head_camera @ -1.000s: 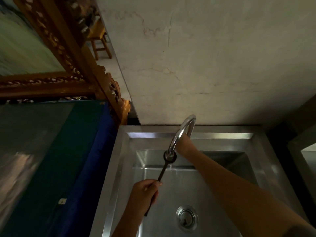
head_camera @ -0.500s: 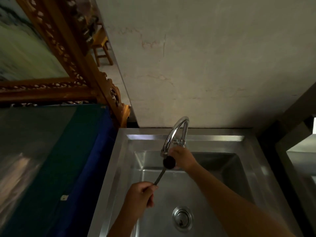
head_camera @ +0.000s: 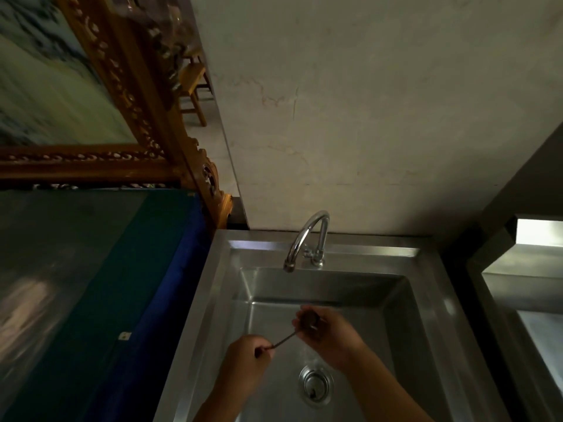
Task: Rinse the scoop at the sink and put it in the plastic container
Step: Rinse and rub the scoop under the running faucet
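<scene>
Head: both hands grip dark round-bowled scoop (head_camera: 307, 321).

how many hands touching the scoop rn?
2. Left hand grips the thin handle end; right hand cups the small dark round-bowled scoop over the stainless steel sink.

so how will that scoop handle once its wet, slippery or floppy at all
The scoop looks stiff: its thin handle runs straight from the left hand to the bowl in the right hand. Probably light, since the left hand holds the handle only by its end. Wet, that narrow handle could slip or twist, so steadying it with both hands over the sink seems wise.
</scene>
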The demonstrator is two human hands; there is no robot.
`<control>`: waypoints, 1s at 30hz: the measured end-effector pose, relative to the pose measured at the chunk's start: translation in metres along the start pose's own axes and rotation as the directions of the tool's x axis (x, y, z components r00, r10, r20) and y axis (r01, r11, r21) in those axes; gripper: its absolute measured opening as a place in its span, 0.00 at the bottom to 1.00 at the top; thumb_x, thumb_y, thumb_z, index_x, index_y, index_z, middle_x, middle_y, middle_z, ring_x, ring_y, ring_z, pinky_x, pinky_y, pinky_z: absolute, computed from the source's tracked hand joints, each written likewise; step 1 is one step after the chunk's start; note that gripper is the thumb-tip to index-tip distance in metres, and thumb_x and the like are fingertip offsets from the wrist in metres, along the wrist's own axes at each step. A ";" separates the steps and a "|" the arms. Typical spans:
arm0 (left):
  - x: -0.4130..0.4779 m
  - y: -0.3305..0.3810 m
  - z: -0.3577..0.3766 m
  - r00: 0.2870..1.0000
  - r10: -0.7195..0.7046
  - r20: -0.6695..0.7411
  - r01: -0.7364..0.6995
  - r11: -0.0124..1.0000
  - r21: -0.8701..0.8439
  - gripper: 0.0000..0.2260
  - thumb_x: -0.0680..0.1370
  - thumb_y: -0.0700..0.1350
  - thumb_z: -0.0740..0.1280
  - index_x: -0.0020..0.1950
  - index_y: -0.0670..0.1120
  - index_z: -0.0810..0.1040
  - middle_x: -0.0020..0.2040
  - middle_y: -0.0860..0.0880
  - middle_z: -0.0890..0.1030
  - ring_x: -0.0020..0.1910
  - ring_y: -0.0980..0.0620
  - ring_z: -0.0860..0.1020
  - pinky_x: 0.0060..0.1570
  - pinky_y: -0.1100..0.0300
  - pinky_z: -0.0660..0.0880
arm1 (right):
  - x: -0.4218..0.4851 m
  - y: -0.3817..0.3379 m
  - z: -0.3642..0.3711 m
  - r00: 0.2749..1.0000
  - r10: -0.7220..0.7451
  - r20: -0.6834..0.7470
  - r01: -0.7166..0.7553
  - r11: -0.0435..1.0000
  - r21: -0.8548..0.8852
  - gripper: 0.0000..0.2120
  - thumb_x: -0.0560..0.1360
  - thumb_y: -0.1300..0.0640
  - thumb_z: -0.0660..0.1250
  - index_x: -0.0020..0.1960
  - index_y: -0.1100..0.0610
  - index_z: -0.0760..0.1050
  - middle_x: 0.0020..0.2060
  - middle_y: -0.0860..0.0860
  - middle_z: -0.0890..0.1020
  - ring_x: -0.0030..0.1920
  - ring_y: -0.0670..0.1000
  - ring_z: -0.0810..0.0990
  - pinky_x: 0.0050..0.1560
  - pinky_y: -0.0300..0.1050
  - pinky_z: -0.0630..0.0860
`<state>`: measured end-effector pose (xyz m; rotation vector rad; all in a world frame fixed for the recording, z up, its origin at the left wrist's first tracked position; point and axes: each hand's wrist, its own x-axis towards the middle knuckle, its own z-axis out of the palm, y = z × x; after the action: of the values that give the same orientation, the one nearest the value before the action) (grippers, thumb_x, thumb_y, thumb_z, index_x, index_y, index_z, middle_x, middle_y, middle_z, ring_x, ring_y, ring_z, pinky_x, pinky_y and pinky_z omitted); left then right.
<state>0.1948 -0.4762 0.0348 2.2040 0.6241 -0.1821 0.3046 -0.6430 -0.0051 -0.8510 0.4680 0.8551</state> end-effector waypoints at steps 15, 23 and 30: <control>-0.032 0.041 -0.052 0.987 0.158 0.006 -0.158 0.987 -0.042 0.04 0.72 0.45 0.73 0.45 0.50 0.84 0.41 0.51 0.85 0.41 0.58 0.82 0.43 0.64 0.77 | -0.092 -0.057 0.023 0.957 -0.221 0.189 0.266 0.929 -0.258 0.10 0.75 0.64 0.64 0.55 0.63 0.78 0.46 0.60 0.85 0.51 0.59 0.84 0.58 0.55 0.80; -0.071 0.012 -0.084 0.973 0.227 0.046 -0.225 0.973 -0.050 0.01 0.70 0.45 0.74 0.41 0.51 0.84 0.37 0.53 0.84 0.38 0.59 0.82 0.41 0.63 0.78 | -0.149 -0.034 0.049 0.931 -0.283 0.232 0.358 0.832 -0.423 0.15 0.72 0.72 0.65 0.56 0.60 0.79 0.48 0.58 0.85 0.46 0.56 0.86 0.43 0.45 0.83; -0.113 -0.018 -0.095 0.972 0.221 0.082 -0.219 0.975 -0.034 0.03 0.72 0.43 0.73 0.44 0.45 0.84 0.41 0.47 0.85 0.42 0.50 0.83 0.48 0.53 0.80 | -0.177 0.022 0.062 0.944 -0.310 0.113 0.307 0.698 -0.647 0.14 0.74 0.71 0.65 0.56 0.58 0.78 0.46 0.56 0.83 0.40 0.52 0.85 0.38 0.43 0.83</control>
<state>0.0806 -0.4379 0.1220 2.2097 0.3296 -0.1512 0.1853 -0.6667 0.1388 -1.5426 -0.0077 0.6984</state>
